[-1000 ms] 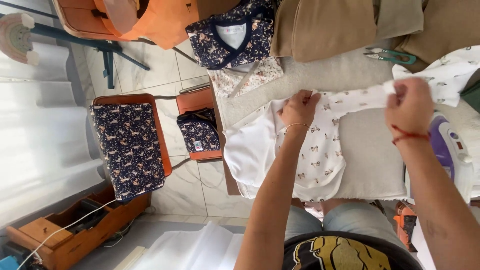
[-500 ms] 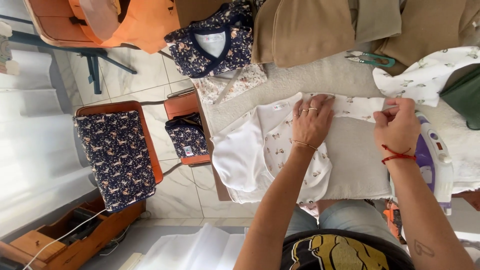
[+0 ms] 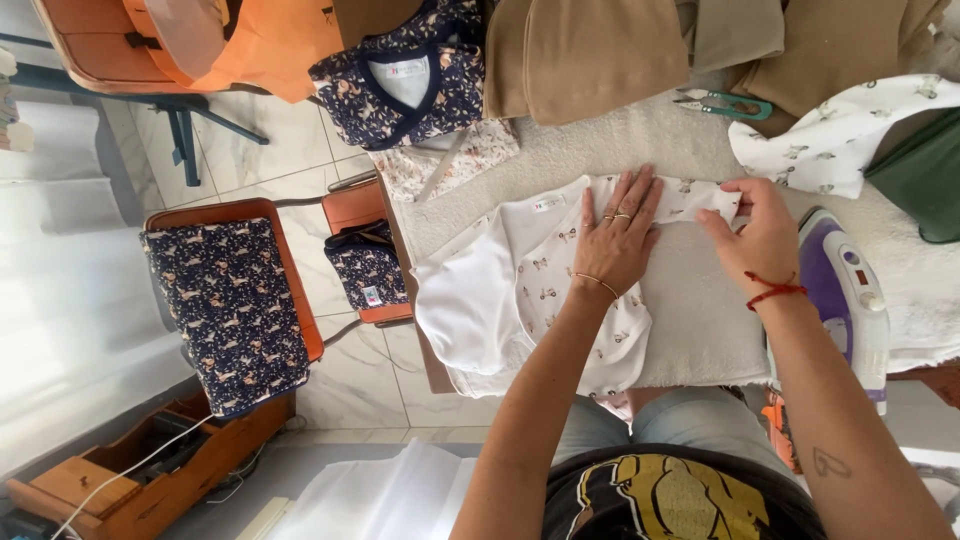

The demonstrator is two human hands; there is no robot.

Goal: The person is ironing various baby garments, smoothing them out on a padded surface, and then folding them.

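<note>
White printed baby garment [image 3: 560, 290] lies half-folded on the towel-covered counter [image 3: 700, 330], left hand [image 3: 618, 238] pressing flat with fingers spread, right hand [image 3: 762, 232] pinching its sleeve [image 3: 700, 200], the body not yet folded.

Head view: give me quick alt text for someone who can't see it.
A left hand presses flat on a white printed baby garment on a towel-covered table while the right hand pinches its sleeve; a purple iron stands at right, small scissors beyond.
</note>
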